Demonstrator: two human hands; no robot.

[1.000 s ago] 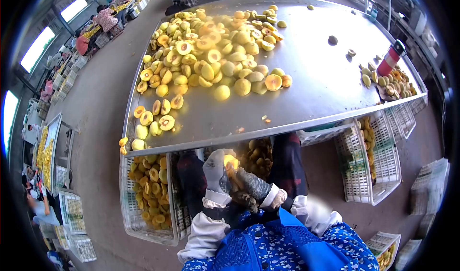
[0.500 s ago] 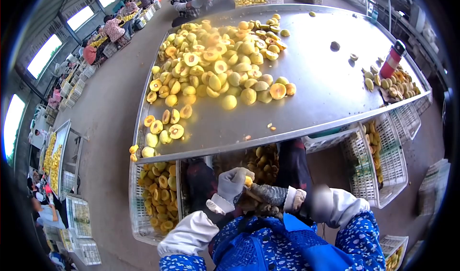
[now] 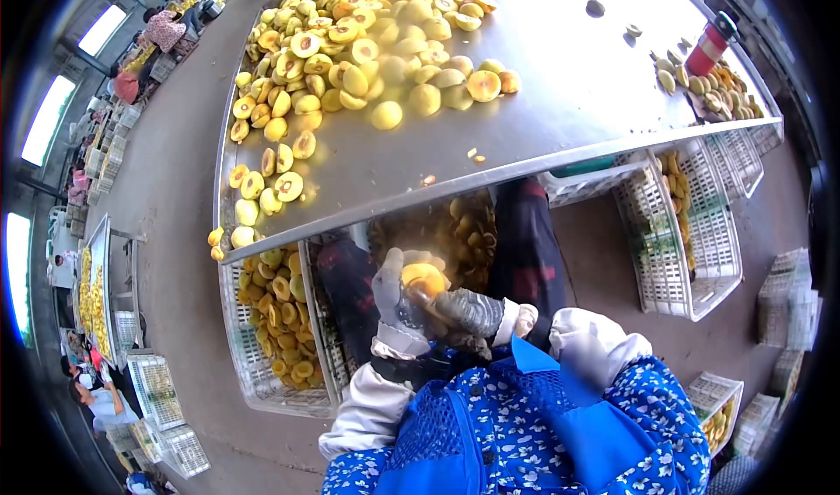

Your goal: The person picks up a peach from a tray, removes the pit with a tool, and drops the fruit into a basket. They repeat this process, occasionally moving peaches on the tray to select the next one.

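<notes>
In a light grey glove, my left hand (image 3: pixel 398 298) is closed around a yellow halved fruit (image 3: pixel 423 279) over my lap, its cut face turned up. My right hand (image 3: pixel 472 313), in a darker grey glove, has its fingers pressed together against the fruit's lower right side; whatever it grips is too small to make out. Just beyond both hands runs the near edge of the metal table (image 3: pixel 525 136). A heap of halved yellow fruit (image 3: pixel 350 58) covers its left part. Between my legs, a container of fruit halves (image 3: pixel 468 233) is partly hidden by my hands.
A white crate of fruit halves (image 3: pixel 241 346) stands at my left, and another crate (image 3: pixel 682 276) at my right. On the table's right lie a red bottle (image 3: pixel 710 47) and a small fruit pile (image 3: pixel 731 97). Several people work around tables far left.
The view has tilted down, so the table sits higher. Both hands have risen slightly in front of me, and the fruit half in my left hand now shows much more of its face.
</notes>
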